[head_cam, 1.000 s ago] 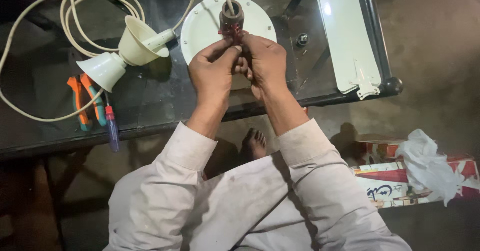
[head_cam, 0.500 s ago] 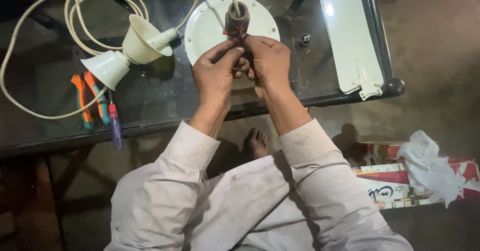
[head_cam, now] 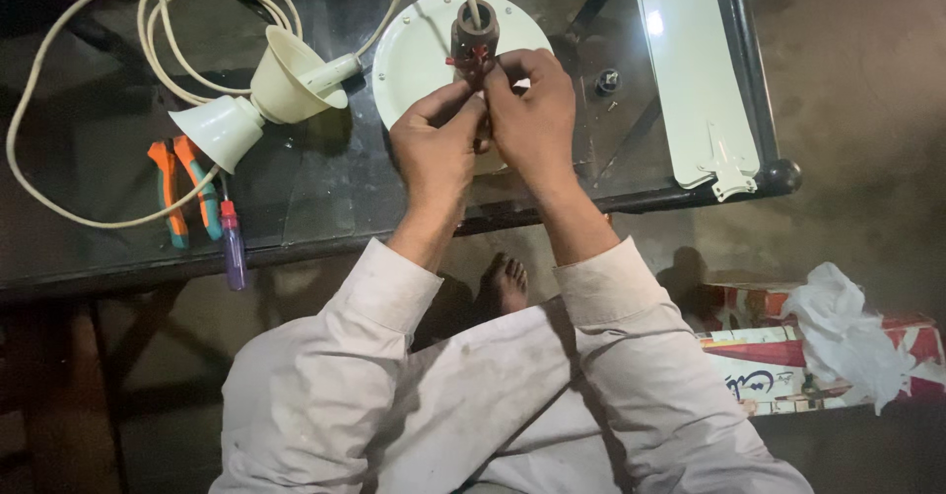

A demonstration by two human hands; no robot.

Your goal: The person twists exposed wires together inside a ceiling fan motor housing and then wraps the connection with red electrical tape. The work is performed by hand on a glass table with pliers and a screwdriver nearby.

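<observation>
Over glass table [head_cam: 325, 208] | left hand [head_cam: 439, 149], right hand [head_cam: 532, 110] fingers pinch red wires [head_cam: 468, 58] at fan motor [head_cam: 434, 46] shaft

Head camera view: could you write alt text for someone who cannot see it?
Seen from above, a person's left hand and right hand pinch red wires at the brown shaft of a round white fan motor on a dark glass table. Beside it lie two cream cone-shaped covers, coiled cream cable, orange-and-teal pliers and a white fan blade.

A dark glass-topped table [head_cam: 325, 208] stands on a dim, bare concrete floor [head_cam: 857, 90].
</observation>
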